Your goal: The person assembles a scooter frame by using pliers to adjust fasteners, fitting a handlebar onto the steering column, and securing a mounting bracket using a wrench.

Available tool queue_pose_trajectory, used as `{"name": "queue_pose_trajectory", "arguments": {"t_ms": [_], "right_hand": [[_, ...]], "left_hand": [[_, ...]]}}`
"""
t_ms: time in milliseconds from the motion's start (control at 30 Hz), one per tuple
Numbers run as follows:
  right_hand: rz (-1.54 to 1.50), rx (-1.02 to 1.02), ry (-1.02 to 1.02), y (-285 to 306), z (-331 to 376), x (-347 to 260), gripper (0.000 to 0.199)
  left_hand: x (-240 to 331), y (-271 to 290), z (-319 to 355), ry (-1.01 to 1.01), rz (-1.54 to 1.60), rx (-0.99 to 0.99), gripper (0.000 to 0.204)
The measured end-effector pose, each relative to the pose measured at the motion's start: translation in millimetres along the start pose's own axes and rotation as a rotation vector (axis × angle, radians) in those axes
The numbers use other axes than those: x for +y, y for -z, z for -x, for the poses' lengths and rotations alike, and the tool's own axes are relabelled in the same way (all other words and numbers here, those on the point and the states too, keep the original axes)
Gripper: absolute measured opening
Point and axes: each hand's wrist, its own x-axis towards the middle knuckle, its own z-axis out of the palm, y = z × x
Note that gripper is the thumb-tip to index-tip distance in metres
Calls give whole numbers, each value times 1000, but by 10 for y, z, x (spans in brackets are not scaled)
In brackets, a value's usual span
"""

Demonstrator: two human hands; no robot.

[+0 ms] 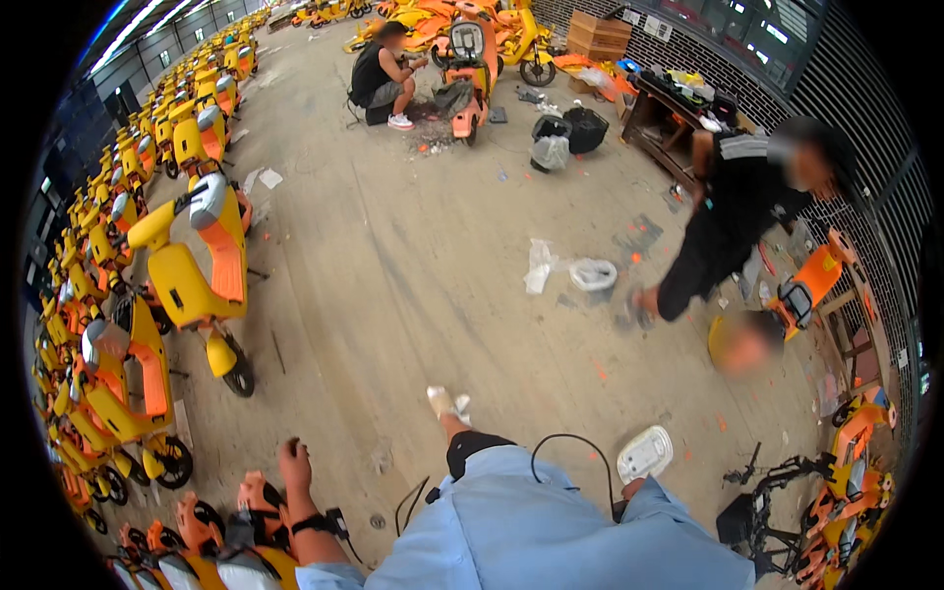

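My left hand [294, 460] is raised at the lower left, its fingers loosely curled and no object visible in them. A black strap with a small device [329, 523] sits on that wrist. Nearest to this hand is a row of orange and yellow scooters [202, 526]. My right hand [632, 488] shows only in part beyond the blue sleeve. It is at the lower edge of a white oval plastic panel [646, 453] and appears to grip it; the fingers are mostly hidden.
Rows of yellow scooters [197, 280] line the left. A person in black [733, 202] bends at the right near a yellow-orange body part [742, 342]. Another person [385, 79] squats by a scooter [470, 84]. White plastic wrapping [540, 265] and a dark frame [772, 506] lie about.
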Motion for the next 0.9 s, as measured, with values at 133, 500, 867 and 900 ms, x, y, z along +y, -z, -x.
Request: {"name": "queue_pose_trajectory", "arguments": {"t_ms": [133, 500, 867, 900], "right_hand": [[69, 122, 171, 1193, -1402, -1767, 28], [-216, 641, 1007, 6154, -848, -9032, 22], [401, 236, 251, 6021, -3674, -7799, 21], [382, 149, 248, 5895, -3631, -7934, 21]], "left_hand": [[-571, -132, -342, 114, -75, -54, 32], [-754, -33, -1598, 874, 75, -274, 26], [-751, 326, -6452, 538, -208, -396, 26], [-680, 734, -7106, 501, -338, -245, 28]]}}
